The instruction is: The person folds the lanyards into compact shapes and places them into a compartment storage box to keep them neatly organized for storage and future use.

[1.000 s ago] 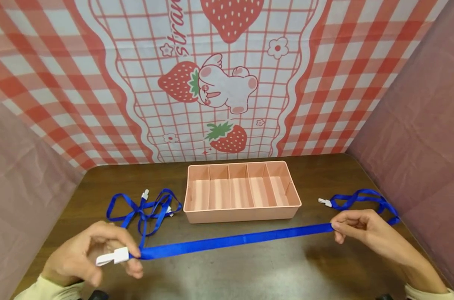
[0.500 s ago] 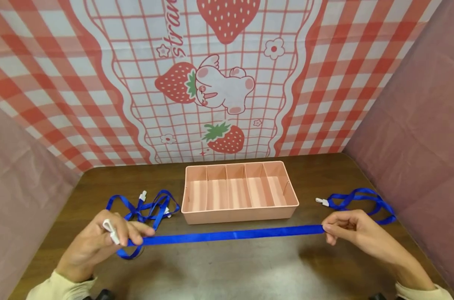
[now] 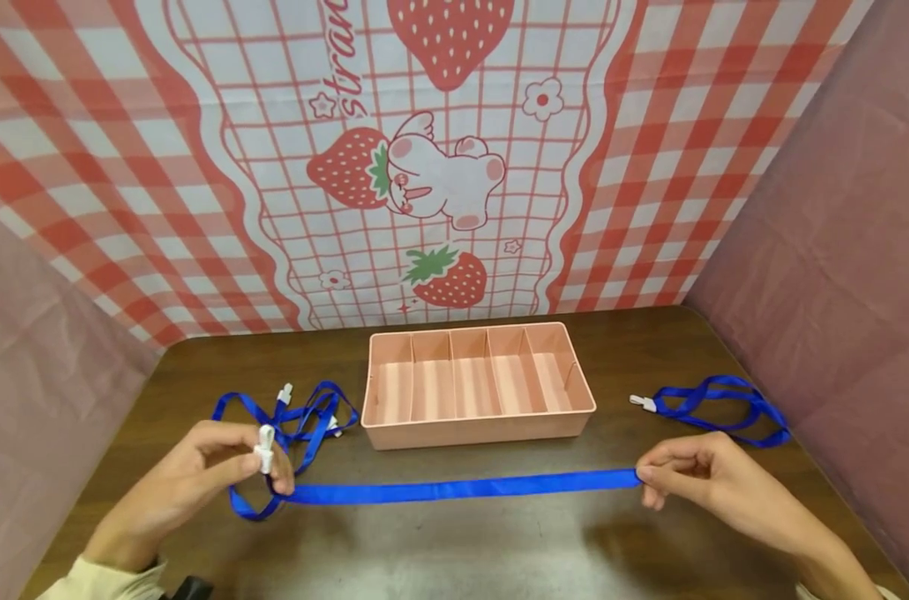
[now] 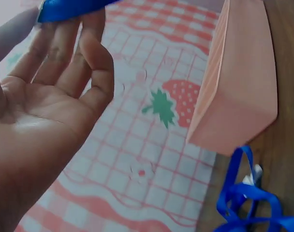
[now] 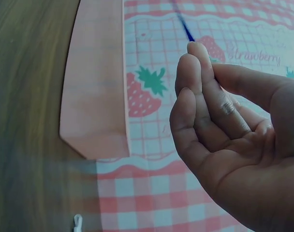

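A blue lanyard (image 3: 461,489) is stretched taut between the two hands in front of the pink box. My left hand (image 3: 187,483) pinches its left end near the white plastic clip (image 3: 265,450), which points upward at the fingertips. A small loop of the strap hangs below those fingers. At the other end, my right hand (image 3: 712,483) pinches the strap between thumb and fingers. In the left wrist view, the strap crosses above the fingers of the left hand (image 4: 55,92). The right wrist view shows only a thin dark edge of it at the fingertips of the right hand (image 5: 229,116).
Behind the strap stands a pink box (image 3: 476,429) with several compartments. Tangled blue lanyards (image 3: 322,425) with white clips lie on the table's left side. Another coiled blue lanyard (image 3: 724,404) lies at right. A strawberry-print cloth (image 3: 454,167) hangs behind the brown table (image 3: 454,550).
My left hand has turned, so the white clip now points upward instead of left. The right hand keeps its pinch and has shifted slightly left and down in view.
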The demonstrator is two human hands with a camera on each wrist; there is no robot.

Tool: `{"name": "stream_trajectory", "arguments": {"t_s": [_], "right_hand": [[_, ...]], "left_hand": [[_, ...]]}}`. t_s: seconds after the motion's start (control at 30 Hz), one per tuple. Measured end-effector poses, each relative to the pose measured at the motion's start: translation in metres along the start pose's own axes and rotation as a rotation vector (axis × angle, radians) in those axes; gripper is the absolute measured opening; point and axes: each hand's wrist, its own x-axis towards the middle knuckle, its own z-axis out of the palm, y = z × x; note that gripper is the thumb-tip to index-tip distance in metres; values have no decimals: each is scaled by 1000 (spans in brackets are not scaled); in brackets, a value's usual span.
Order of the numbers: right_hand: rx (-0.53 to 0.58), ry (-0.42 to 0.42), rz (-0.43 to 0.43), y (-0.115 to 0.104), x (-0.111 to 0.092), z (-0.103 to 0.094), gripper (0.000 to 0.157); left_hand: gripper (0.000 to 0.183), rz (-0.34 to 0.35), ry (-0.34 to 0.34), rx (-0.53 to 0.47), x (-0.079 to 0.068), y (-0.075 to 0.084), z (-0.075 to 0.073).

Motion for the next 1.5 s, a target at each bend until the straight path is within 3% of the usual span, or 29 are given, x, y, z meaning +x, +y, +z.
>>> {"name": "stream_trajectory", "arguments": {"t_s": [0.13,0.27,0.5,0.73,1.07,1.33,1.5], "right_hand": [[-36,19,-20,-11,2,6,21],[-88,45,-40,-22,6,13,22],[-97,81,-87,-39,16,25,22],[-83,42,-155,-51,30,39,22],[-84,-37,-183,-70,53,56,18],[-38,-87,-239,-76,68,67,18],[-13,-95,-253,-74,72,73,18]], "left_hand": [[42,-56,-24,58,11,9,14],[40,-65,-62,87,24,16,30],[35,2,-7,281,48,18,57],[27,59,48,447,75,13,80],[14,169,-27,574,112,-8,106],[17,29,-115,582,125,-21,123],[20,16,-147,520,131,-32,129]]}}
